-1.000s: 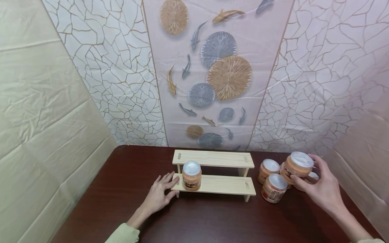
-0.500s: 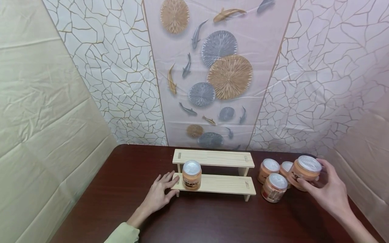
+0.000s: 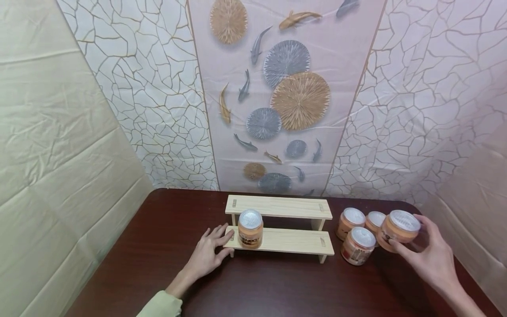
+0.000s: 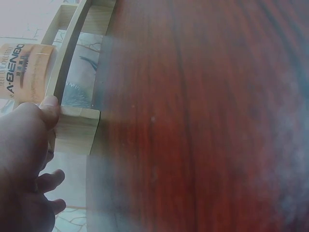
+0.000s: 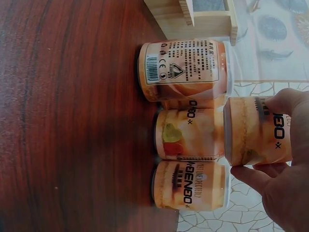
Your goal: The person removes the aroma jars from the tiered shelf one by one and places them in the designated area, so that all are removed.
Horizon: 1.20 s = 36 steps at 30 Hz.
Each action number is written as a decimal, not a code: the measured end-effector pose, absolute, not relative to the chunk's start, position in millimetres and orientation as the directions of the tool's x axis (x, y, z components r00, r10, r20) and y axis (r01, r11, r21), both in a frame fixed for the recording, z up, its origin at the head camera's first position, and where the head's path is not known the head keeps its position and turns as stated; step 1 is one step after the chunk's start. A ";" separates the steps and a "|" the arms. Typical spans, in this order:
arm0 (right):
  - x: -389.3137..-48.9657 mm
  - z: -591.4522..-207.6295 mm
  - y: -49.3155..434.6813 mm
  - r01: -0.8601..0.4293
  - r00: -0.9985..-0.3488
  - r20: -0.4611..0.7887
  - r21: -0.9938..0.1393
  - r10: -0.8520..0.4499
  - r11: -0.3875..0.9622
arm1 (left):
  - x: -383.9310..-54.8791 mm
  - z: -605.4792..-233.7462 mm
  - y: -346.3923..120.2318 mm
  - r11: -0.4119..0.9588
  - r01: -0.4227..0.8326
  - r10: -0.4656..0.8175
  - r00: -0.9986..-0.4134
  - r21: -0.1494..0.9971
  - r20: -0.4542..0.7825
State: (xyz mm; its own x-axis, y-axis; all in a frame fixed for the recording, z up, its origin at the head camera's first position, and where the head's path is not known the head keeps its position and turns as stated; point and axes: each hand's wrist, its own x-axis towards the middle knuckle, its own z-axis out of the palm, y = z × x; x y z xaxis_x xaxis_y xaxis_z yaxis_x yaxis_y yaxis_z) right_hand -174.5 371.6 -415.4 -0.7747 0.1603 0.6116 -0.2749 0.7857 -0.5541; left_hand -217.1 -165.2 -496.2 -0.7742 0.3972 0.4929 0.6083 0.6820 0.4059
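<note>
In the head view, my right hand [image 3: 429, 257] grips an orange jar [image 3: 398, 231] with a silvery lid, thumb on its near side. The right wrist view shows that jar [image 5: 246, 133] raised to about the lid level of the jars around it. My left hand [image 3: 206, 253] holds the left end of the lower step of a pale two-step wooden shelf [image 3: 293, 241]; the thumb lies at its front edge in the left wrist view. On that step, near the left hand, another orange jar [image 3: 250, 229] stands upright.
Right of the shelf, several like jars stand grouped: a front jar [image 3: 358, 246], a left jar [image 3: 350, 223] and a back jar [image 3: 374, 222]. The right wrist view shows a further jar [image 5: 190, 186]. The dark wooden table [image 3: 257, 288] meets patterned cloth behind.
My right hand has carried the jar right and slightly down, uncovering the lid of a back jar. The left hand, the shelf and the jar on it stay put.
</note>
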 end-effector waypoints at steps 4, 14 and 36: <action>-173.6 -422.9 370.9 -0.296 -0.776 0.612 -0.571 0.156 0.765 | -216.1 -497.1 -165.5 0.683 0.607 0.395 -0.775 0.407 0.493; -175.6 -430.0 370.1 -0.313 -0.779 0.607 -0.595 0.159 0.740 | -218.7 -497.3 -164.6 0.680 0.610 0.395 -0.773 0.407 0.497; -175.6 -452.1 370.3 -0.250 -0.806 0.567 -0.584 0.168 0.772 | -218.2 -495.5 -165.2 0.675 0.618 0.401 -0.765 0.403 0.504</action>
State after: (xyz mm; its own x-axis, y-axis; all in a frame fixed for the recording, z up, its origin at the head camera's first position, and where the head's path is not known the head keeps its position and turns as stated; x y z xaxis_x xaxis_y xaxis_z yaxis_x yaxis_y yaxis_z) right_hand -175.6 370.3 -452.1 -0.8062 0.1684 0.5671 -0.2496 0.7723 -0.5842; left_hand -218.2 -165.2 -495.5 -0.7653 0.4007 0.5038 0.6184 0.6749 0.4026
